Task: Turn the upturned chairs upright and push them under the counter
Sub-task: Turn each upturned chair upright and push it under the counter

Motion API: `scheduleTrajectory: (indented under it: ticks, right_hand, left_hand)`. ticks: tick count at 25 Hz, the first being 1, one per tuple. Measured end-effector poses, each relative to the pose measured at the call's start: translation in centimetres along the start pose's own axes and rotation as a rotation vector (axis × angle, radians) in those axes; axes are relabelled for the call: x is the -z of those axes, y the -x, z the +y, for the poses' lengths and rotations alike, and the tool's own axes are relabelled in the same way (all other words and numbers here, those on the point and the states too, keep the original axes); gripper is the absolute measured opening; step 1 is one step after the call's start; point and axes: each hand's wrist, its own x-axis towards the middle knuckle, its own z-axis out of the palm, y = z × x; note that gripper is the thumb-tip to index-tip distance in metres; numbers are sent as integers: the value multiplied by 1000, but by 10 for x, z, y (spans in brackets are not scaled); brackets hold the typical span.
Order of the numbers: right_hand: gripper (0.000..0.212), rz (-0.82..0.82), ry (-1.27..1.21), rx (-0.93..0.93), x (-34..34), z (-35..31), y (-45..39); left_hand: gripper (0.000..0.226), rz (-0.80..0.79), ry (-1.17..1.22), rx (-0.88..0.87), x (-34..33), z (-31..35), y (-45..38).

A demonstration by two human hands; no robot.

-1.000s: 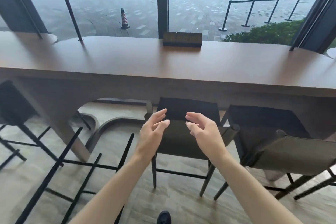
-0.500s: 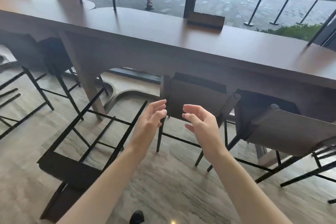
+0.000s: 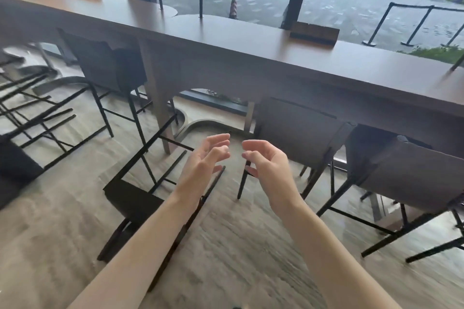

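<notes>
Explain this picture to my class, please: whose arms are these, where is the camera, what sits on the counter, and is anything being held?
No machine here: a person wears a wide-angle camera on the head, looking forward and down, so their own bare arms reach into view. The left hand and right hand hang in the air with loosely curled fingers, holding nothing. Below the left arm an upturned chair lies on the floor, legs pointing toward the counter. Other chairs already stand upright at the counter, such as the chair just beyond the right hand. On the counter lie two flat dark blocks, the nearer block by the window; what they are cannot be told.
</notes>
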Motion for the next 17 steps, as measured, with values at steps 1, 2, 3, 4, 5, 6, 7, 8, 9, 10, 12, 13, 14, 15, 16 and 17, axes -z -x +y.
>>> scheduleTrajectory:
  ticks: [1, 2, 3, 4, 5, 6, 7, 8, 9, 10, 12, 13, 14, 15, 16, 17]
  right_hand:
    - [21, -25, -6, -3, -21, 0, 13]
    - [21, -49, -14, -3, -40, 1, 25]
    - [21, -81, -23, 1, -61, 2, 41]
    - [21, -116, -30, 4, -85, 4, 58]
    - [20, -155, -44, 6, -111, 6, 77]
    - [20, -181, -61, 1, -132, 8, 92]
    - [19, -210, -74, -3, -153, 9, 108]
    - [19, -240, -75, -9, -175, 10, 124]
    - [19, -257, -78, -16, -195, 12, 141]
    - [20, -255, -84, -14, -202, 12, 146]
    - [23, -291, -94, -35, -238, 13, 177]
    - [25, -300, -96, -37, -248, 14, 188]
    - [26, -313, -111, -49, -260, 14, 201]
    - [27, -323, -123, -68, -273, 15, 214]
    - [27, -323, -130, -83, -283, 16, 222]
    - [28, -322, -136, -97, -292, 17, 227]
  left_hand:
    - [51, 25, 4, 13, 16, -1, 18]
    - [50, 38, 2, 23, 28, -3, 34]
    - [47, 54, -1, 29, 42, -5, 53]
    - [46, 78, -2, 32, 59, -9, 74]
    - [46, 115, -1, 40, 78, -12, 97]
    - [48, 149, 0, 45, 94, -15, 116]
    - [50, 191, 2, 51, 113, -18, 135]
    - [49, 237, 0, 63, 134, -21, 157]
    - [46, 271, -6, 72, 154, -24, 179]
    - [42, 281, -12, 79, 161, -25, 186]
    - [39, 359, -21, 111, 196, -29, 223]
    - [39, 383, -16, 115, 206, -30, 234]
    - [39, 409, -18, 119, 219, -31, 247]
    - [38, 432, -10, 122, 232, -32, 258]
    - [37, 445, 2, 127, 241, -33, 266]
    - [35, 460, 15, 134, 249, -34, 272]
